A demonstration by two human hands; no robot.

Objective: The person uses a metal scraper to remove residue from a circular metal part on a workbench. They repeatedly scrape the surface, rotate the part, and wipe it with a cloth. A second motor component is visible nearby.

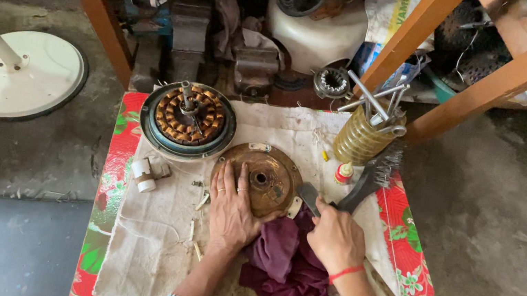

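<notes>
Toward the tabletop's far left corner we record a motor stator (188, 119) with copper windings, and nearer us by the left edge a small white capacitor (146, 175) on the stained cloth (151, 249). At centre our left hand (230, 210) lies flat, fingers slightly spread, on the brown round motor cover (267, 178), a maroon rag (287, 270) just beside it. Our right hand (335, 238) has its fingers wrapped around a wire brush (370, 178), with a ribbed yellow tool jar (362, 136) at the far right edge.
</notes>
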